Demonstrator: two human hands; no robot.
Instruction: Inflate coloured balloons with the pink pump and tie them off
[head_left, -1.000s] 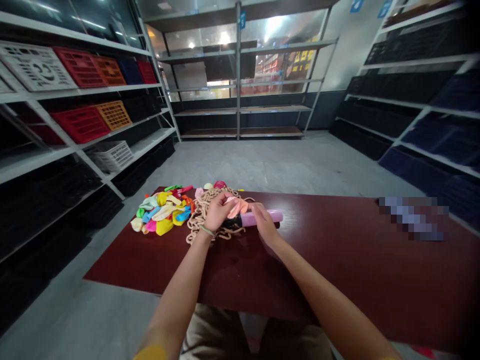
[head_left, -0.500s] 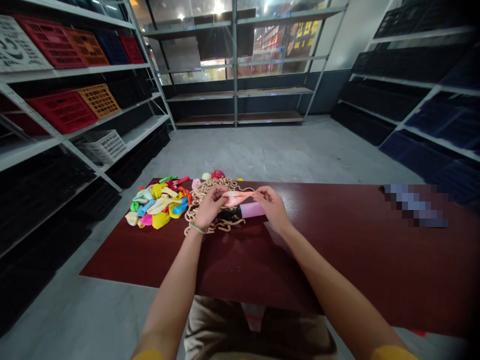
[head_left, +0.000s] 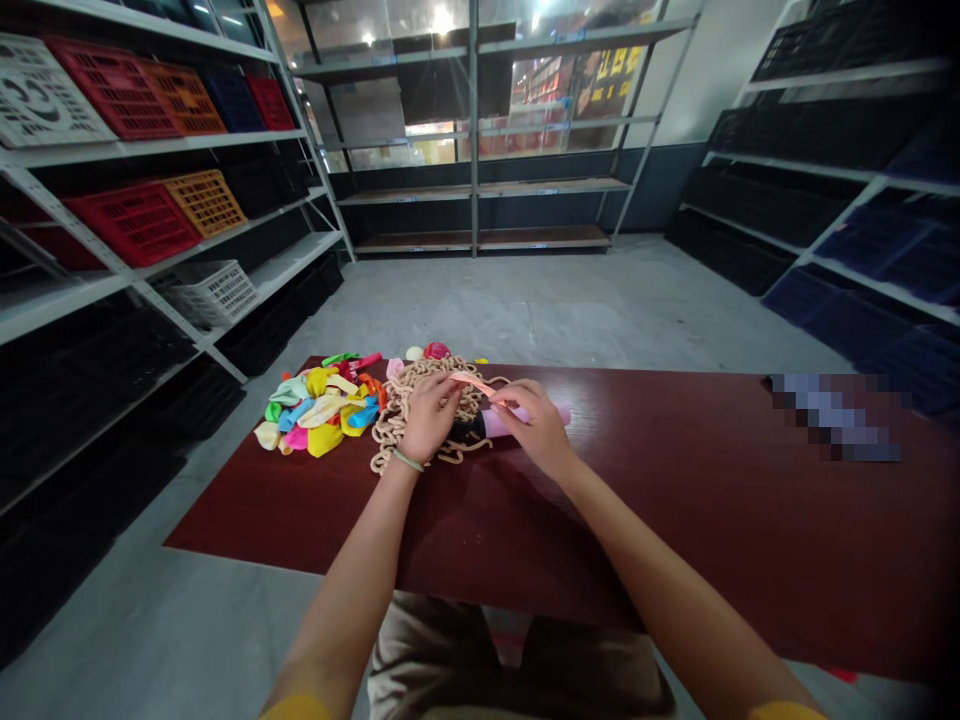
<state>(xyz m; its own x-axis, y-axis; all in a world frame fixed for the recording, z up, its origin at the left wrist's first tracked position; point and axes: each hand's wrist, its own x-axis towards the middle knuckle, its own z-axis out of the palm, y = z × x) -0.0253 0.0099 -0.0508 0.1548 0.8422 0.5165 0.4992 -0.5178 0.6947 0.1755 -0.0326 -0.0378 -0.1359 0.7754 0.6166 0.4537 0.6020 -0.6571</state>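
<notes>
An orange-pink balloon is held between my two hands above the table. My left hand pinches one end, and my right hand pinches the other, its fingers bent together. Beneath them lies a balloon pump with a black part and a lilac barrel, partly hidden by my right hand. It rests on and beside a heap of beige cord, next to my left hand. Left of the cord is a pile of limp balloons in many colours.
The dark red table spans the view. A pixelated flat object lies at its right. A red ball-like thing sits behind the cord. Shelves with plastic crates stand left, and more racks stand at the back and right.
My hands have drawn closer together, and the balloon looks narrower, slack and slightly bent. More of the pump's lilac end shows past my right hand. The view has shifted slightly.
</notes>
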